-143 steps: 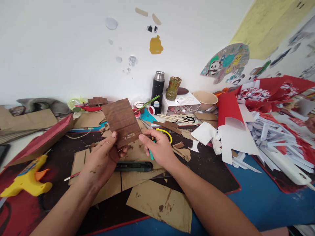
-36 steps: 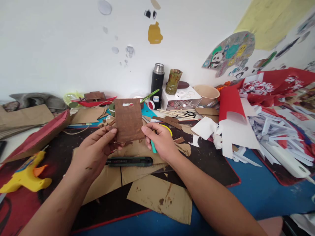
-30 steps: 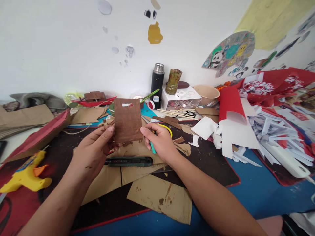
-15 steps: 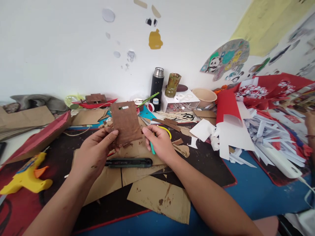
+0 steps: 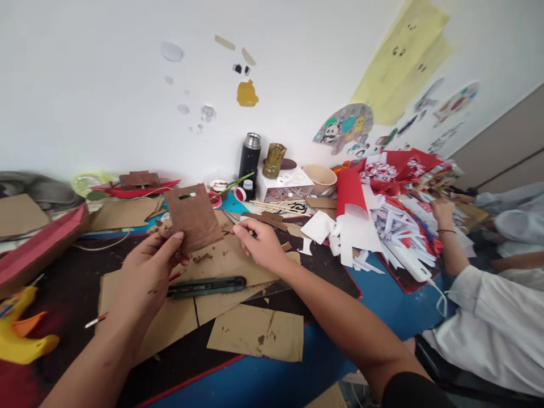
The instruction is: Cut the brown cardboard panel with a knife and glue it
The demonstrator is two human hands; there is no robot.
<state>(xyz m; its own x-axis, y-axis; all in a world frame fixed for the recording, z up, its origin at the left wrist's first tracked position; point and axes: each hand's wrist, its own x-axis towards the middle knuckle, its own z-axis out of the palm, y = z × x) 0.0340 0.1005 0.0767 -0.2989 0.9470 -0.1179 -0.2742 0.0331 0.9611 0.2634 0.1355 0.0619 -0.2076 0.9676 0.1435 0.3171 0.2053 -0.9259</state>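
My left hand (image 5: 147,269) pinches the lower left edge of a brown-painted cardboard piece (image 5: 196,220), held upright, with a small rectangular cut-out near its top. My right hand (image 5: 262,245) is closed around scissors, whose silver blades (image 5: 230,217) point up and left just right of the piece; their handles are mostly hidden by the fingers. Below the hands, a dark green utility knife (image 5: 208,287) lies on cardboard sheets (image 5: 165,323). A thin stick with a white tip (image 5: 96,321) runs under my left wrist.
A yellow glue gun (image 5: 25,334) and a pink-lined cardboard boat (image 5: 46,243) are at left. Behind stand a red boat model (image 5: 136,186), a black thermos (image 5: 249,156) and a white box (image 5: 280,190). Paper strips (image 5: 403,224) and a person's white sleeve (image 5: 484,317) are at right.
The view has swung right, bringing in more of another person. The cardboard piece has tilted slightly in my left hand; the scissors stay in my right, their coloured handles now less visible.
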